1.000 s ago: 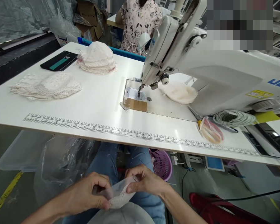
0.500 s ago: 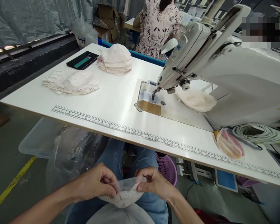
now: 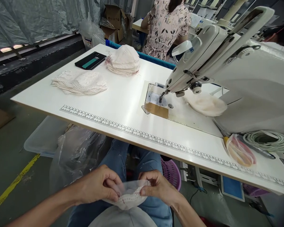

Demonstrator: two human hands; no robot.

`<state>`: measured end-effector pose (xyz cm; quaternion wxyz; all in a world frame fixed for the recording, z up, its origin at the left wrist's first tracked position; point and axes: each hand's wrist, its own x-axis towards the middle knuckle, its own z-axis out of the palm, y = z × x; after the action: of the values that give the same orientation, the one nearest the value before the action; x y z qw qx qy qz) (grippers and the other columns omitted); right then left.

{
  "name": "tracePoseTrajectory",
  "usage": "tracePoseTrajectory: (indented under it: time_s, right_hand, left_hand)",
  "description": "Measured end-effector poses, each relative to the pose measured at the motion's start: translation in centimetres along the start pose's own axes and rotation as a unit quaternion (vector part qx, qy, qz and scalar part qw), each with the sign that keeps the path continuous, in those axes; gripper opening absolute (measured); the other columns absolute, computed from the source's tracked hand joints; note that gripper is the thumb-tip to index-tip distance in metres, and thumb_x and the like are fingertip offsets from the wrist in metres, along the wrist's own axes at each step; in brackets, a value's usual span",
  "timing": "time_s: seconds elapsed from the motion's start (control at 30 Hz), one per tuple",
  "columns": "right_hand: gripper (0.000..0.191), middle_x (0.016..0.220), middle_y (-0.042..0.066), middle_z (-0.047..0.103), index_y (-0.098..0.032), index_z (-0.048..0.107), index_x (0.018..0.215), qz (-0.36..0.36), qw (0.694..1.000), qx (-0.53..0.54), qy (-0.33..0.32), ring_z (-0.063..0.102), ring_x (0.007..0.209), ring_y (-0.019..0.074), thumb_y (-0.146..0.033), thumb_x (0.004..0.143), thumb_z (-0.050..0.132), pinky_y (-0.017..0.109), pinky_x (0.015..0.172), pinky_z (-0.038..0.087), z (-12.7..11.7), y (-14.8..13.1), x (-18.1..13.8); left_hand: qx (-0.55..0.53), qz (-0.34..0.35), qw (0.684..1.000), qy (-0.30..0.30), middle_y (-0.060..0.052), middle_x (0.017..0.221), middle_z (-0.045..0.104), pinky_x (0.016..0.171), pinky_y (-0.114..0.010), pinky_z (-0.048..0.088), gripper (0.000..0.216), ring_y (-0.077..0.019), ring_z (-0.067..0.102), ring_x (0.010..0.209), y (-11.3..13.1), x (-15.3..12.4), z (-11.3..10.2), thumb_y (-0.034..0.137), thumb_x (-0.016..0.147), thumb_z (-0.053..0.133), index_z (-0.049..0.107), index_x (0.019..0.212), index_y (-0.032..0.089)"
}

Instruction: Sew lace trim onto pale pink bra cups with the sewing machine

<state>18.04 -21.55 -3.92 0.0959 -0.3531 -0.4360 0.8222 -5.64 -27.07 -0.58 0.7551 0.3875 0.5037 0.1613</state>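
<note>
Above my lap, a piece of white lace-edged fabric point(image 3: 129, 201) with a sheer upper part is stretched between my two hands. My left hand point(image 3: 101, 186) pinches its left side between thumb and fingers. At the other end my right hand point(image 3: 153, 186) grips the edge, thumb in front. Both hands are below the front edge of the sewing table point(image 3: 123, 110). On the table lie a stack of lace-edged pieces point(image 3: 80, 82) and a taller stack of cream fabric pieces point(image 3: 123, 60).
A sewing machine point(image 3: 198, 63) stands on the right, with sheer cream fabric point(image 3: 207, 104) beside its needle area. A phone point(image 3: 90, 61) lies at the back left. Green cord point(image 3: 267, 141) sits at the right. Below are a purple basket point(image 3: 171, 172) and plastic bags point(image 3: 78, 154). Another person point(image 3: 167, 28) sits beyond.
The view has turned slightly left, so the table and machine appear farther right. Both hands keep hold of the lace-edged fabric, which has shifted only slightly between them.
</note>
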Motion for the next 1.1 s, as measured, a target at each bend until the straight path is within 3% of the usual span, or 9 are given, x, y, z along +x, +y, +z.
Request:
tracePoseTrajectory:
  time_s: [0.63, 0.93, 1.1]
  right_hand:
    - [0.024, 0.067, 0.001, 0.061, -0.012, 0.070, 0.068, -0.001, 1.000, -0.020, -0.018, 0.052, 0.060, 0.0090, -0.032, 0.062, 0.081, 0.021, 0.057, 0.038, 0.7, 0.0, 0.6]
    - [0.018, 0.069, 0.002, 0.061, -0.013, 0.071, 0.070, -0.020, 0.999, -0.018, -0.029, 0.053, 0.063, 0.0104, -0.029, 0.066, 0.079, 0.021, 0.057, 0.038, 1.0, -0.1, 0.8]
    - [0.022, 0.067, 0.001, 0.058, -0.011, 0.070, 0.069, -0.022, 0.999, -0.038, -0.025, 0.048, 0.059, 0.0084, -0.030, 0.065, 0.079, 0.021, 0.054, 0.033, 1.4, -0.2, 0.7]
  left_hand:
    - [-0.022, -0.011, 1.000, -0.012, -0.002, 0.077, 0.076, 0.062, -0.019, 0.048, 0.032, -0.0178, 0.068, 0.071, -0.2, -0.7, -0.8, 0.007, 0.060, 0.057, 0.076, 0.084, 0.017]
    - [-0.023, -0.009, 0.999, -0.027, -0.004, 0.081, 0.076, 0.069, -0.025, 0.051, 0.034, -0.0222, 0.068, 0.079, -0.5, -1.1, -1.2, 0.007, 0.062, 0.057, 0.075, 0.089, 0.017]
    - [-0.007, 0.035, 0.999, -0.030, 0.000, 0.075, 0.071, 0.064, -0.020, 0.045, 0.021, -0.0177, 0.062, 0.073, -0.3, -1.0, -1.0, 0.016, 0.061, 0.072, 0.076, 0.082, 0.017]
